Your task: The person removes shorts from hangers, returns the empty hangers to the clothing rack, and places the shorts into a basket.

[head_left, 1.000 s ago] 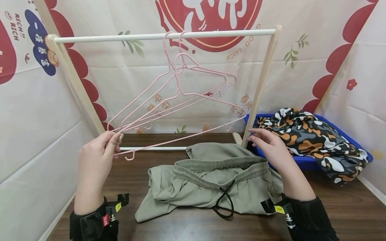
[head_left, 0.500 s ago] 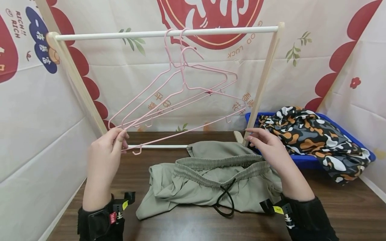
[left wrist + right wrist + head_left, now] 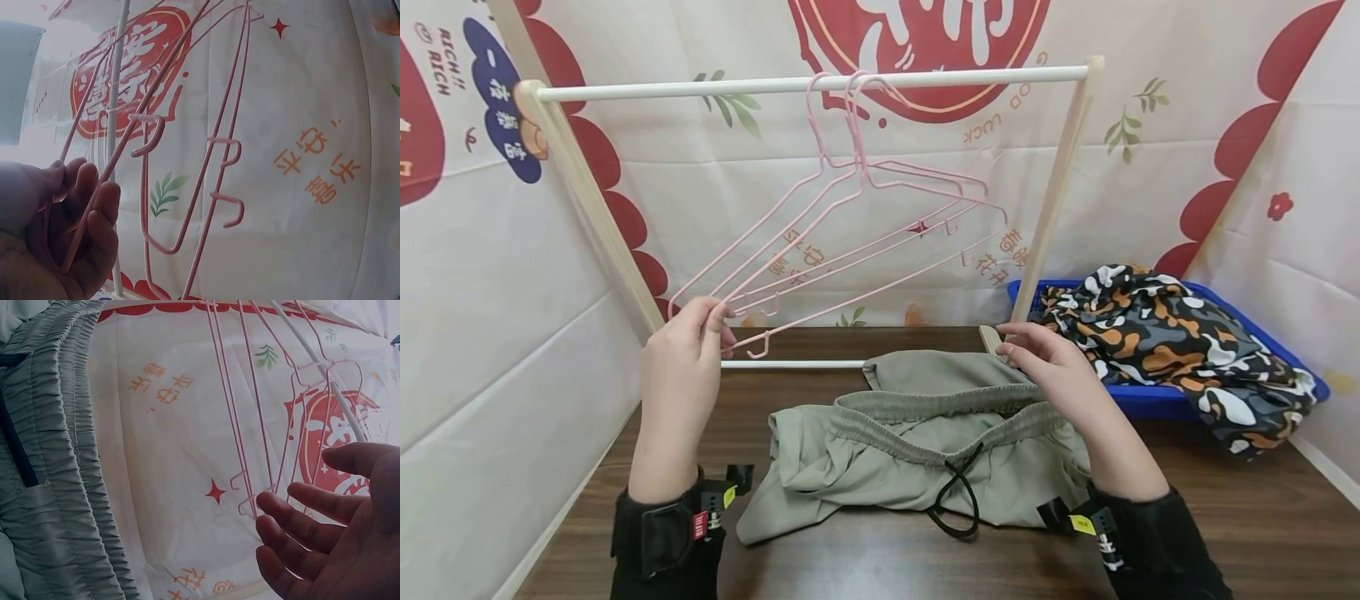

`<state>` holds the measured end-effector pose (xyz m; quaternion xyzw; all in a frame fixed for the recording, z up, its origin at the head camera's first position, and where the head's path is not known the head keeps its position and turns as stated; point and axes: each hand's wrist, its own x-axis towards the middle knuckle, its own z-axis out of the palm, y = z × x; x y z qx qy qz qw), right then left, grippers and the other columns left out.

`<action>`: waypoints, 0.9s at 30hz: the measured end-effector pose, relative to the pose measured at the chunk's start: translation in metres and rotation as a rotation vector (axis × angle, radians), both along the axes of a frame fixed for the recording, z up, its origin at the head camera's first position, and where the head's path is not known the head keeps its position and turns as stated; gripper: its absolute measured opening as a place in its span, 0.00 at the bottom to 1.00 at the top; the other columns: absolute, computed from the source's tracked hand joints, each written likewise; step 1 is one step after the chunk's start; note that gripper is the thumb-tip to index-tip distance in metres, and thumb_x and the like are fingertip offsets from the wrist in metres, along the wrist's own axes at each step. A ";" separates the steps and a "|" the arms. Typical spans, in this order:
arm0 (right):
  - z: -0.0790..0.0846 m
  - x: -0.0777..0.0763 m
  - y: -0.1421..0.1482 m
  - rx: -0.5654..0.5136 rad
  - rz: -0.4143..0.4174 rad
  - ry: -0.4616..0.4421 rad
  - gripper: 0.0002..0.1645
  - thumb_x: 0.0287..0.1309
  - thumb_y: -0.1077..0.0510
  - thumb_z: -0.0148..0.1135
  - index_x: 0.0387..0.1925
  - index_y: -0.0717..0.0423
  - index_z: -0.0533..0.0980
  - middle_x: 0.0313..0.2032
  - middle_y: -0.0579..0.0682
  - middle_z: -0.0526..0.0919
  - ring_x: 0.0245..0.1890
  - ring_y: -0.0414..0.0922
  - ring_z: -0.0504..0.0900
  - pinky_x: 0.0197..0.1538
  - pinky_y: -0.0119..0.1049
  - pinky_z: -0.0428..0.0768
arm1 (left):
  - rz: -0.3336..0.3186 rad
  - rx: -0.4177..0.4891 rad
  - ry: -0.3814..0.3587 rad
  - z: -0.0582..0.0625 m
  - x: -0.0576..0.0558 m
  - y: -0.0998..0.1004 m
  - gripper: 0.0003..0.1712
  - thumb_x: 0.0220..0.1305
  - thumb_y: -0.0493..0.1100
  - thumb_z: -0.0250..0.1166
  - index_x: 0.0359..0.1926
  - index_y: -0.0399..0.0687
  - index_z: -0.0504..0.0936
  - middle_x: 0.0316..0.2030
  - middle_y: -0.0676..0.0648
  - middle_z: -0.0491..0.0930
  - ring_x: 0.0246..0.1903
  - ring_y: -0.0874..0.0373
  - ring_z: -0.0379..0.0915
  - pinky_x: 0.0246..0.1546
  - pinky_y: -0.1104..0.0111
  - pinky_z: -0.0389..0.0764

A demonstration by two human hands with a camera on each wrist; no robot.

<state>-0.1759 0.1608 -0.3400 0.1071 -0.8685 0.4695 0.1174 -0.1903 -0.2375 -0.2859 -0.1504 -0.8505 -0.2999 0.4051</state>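
My left hand [image 3: 688, 367] pinches the left corner of a pink clothes hanger [image 3: 820, 229]; in the left wrist view the fingers curl round that corner of the hanger [image 3: 103, 181]. The hanger's hook overlaps the rack's white rod [image 3: 700, 88] in the head view. Two more pink hangers [image 3: 752, 223] hang from the rod just behind it. My right hand [image 3: 1052, 367] holds nothing, its fingers loosely bent above the right end of the grey-green pants [image 3: 917, 492]. The pants lie on the table, with an elastic waistband [image 3: 56, 437] and black drawstring [image 3: 955, 500].
A blue basket [image 3: 1150, 404] with a black, orange and white patterned garment [image 3: 1180, 342] stands at the right, part of the cloth hanging over its edge. Wooden posts [image 3: 1052, 183] hold up the rack. A printed cloth backdrop [image 3: 685, 183] stands behind and at both sides.
My left hand has moved right and slightly up with its hanger, and the hanger's hook has risen to the rod. My right hand has shifted slightly left.
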 end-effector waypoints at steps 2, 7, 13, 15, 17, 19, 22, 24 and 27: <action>-0.001 0.000 -0.001 -0.002 0.001 0.003 0.26 0.74 0.49 0.48 0.65 0.60 0.68 0.51 0.61 0.79 0.48 0.49 0.78 0.50 0.42 0.76 | -0.010 0.011 0.004 0.001 -0.001 0.003 0.12 0.74 0.41 0.54 0.40 0.36 0.79 0.23 0.42 0.79 0.23 0.48 0.80 0.27 0.56 0.76; 0.000 0.000 0.000 -0.004 0.008 0.007 0.26 0.74 0.51 0.48 0.65 0.60 0.68 0.50 0.61 0.79 0.46 0.42 0.78 0.48 0.35 0.76 | -0.027 0.028 0.009 0.004 -0.006 0.009 0.13 0.74 0.41 0.53 0.41 0.35 0.79 0.23 0.41 0.79 0.23 0.48 0.80 0.28 0.55 0.81; 0.001 0.002 0.000 0.003 0.008 0.001 0.26 0.74 0.51 0.48 0.65 0.61 0.68 0.50 0.60 0.79 0.46 0.43 0.78 0.47 0.33 0.76 | -0.055 0.058 -0.022 0.009 -0.010 0.015 0.12 0.74 0.40 0.53 0.42 0.34 0.78 0.24 0.41 0.78 0.23 0.49 0.79 0.29 0.55 0.82; 0.000 0.002 0.000 0.009 0.002 -0.001 0.26 0.74 0.50 0.49 0.65 0.60 0.68 0.50 0.59 0.80 0.46 0.44 0.78 0.47 0.35 0.76 | -0.056 0.064 -0.029 0.010 -0.011 0.017 0.12 0.74 0.39 0.53 0.42 0.34 0.78 0.24 0.41 0.78 0.23 0.50 0.79 0.29 0.56 0.81; 0.000 0.001 0.000 0.007 0.006 0.000 0.26 0.74 0.50 0.48 0.65 0.60 0.68 0.50 0.59 0.80 0.47 0.44 0.78 0.47 0.36 0.76 | -0.049 0.065 -0.031 0.011 -0.012 0.018 0.12 0.74 0.40 0.53 0.42 0.34 0.78 0.24 0.42 0.77 0.23 0.50 0.79 0.29 0.58 0.81; 0.000 0.001 0.000 0.002 0.013 0.003 0.26 0.74 0.51 0.48 0.65 0.61 0.68 0.50 0.59 0.79 0.47 0.44 0.78 0.48 0.37 0.76 | -0.043 0.065 -0.026 0.012 -0.014 0.019 0.12 0.74 0.39 0.53 0.42 0.34 0.78 0.24 0.42 0.77 0.24 0.51 0.79 0.29 0.59 0.80; 0.000 0.001 -0.001 -0.001 0.019 0.005 0.26 0.74 0.51 0.48 0.65 0.61 0.68 0.50 0.59 0.79 0.47 0.44 0.77 0.48 0.39 0.76 | -0.033 0.062 -0.025 0.014 -0.016 0.021 0.12 0.74 0.40 0.53 0.42 0.34 0.78 0.24 0.42 0.77 0.24 0.52 0.79 0.28 0.60 0.79; 0.000 0.001 -0.001 0.002 0.014 0.004 0.26 0.74 0.51 0.48 0.65 0.60 0.68 0.50 0.59 0.79 0.47 0.45 0.78 0.49 0.42 0.76 | -0.031 0.061 -0.023 0.015 -0.016 0.022 0.12 0.74 0.40 0.53 0.43 0.34 0.78 0.24 0.42 0.77 0.24 0.51 0.78 0.28 0.60 0.78; 0.000 0.001 -0.001 0.008 0.009 0.006 0.26 0.74 0.51 0.49 0.65 0.60 0.68 0.50 0.59 0.80 0.47 0.45 0.78 0.49 0.43 0.76 | -0.029 0.057 -0.025 0.017 -0.017 0.024 0.12 0.74 0.40 0.53 0.43 0.35 0.78 0.24 0.42 0.76 0.24 0.51 0.78 0.28 0.61 0.76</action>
